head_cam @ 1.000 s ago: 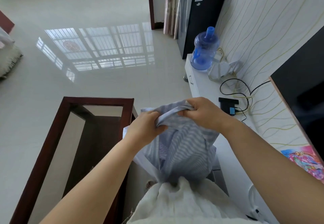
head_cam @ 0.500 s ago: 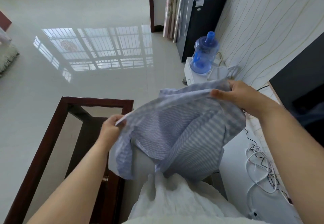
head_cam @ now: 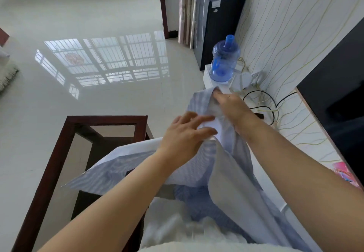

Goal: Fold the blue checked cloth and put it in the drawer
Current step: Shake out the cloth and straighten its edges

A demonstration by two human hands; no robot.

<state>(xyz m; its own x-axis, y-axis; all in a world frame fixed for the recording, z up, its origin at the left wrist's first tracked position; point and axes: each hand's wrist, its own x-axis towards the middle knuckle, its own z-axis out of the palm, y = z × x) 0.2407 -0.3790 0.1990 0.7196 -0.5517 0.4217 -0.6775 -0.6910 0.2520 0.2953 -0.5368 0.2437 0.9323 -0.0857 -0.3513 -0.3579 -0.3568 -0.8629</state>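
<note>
The blue checked cloth (head_cam: 222,175) hangs in the air in front of me, draped loosely over my left forearm and falling toward my white clothing. My right hand (head_cam: 229,105) grips the cloth's upper edge near the far end, fingers closed on the fabric. My left hand (head_cam: 185,133) lies over the cloth just below it, fingers spread apart, touching the fabric without closing on it. One corner of the cloth sticks out to the left above the glass table. No drawer can be made out.
A dark wooden-framed glass table (head_cam: 74,133) stands at lower left. The white cabinet top (head_cam: 273,133) along the right wall carries a blue water jug (head_cam: 224,58), cables (head_cam: 262,102) and a white device. A black screen (head_cam: 338,102) is at far right.
My hands, spread wide half a second ago, have come together again. My left hand let go of its edge and now lies open on the cloth. The cloth has dropped over my left forearm.
</note>
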